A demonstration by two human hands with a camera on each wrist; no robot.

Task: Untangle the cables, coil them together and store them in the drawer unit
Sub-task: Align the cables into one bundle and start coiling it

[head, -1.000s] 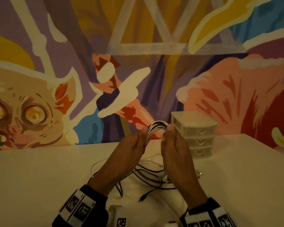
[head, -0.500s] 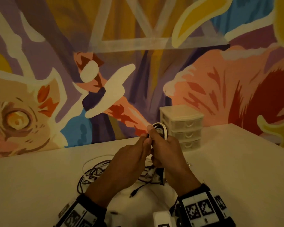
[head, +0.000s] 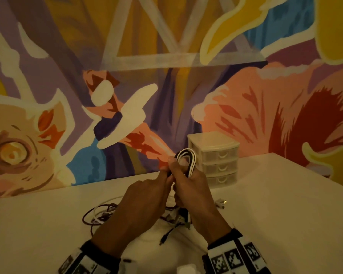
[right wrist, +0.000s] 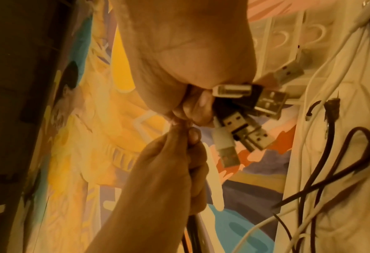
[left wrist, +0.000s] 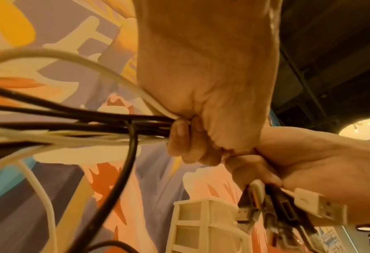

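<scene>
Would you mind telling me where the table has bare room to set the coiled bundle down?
Bare table lies right of the right hand, in front of the drawer unit; only a small connector lies near its inner edge. The far left, under the mural, is bare too. It is crowded below and left of the left hand, where loose cables sprawl.

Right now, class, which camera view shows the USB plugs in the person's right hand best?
The right wrist view: the USB plugs fan out from the right hand, metal ends showing. The left wrist view shows them edge-on; in the head view the hand mostly hides them.
</scene>
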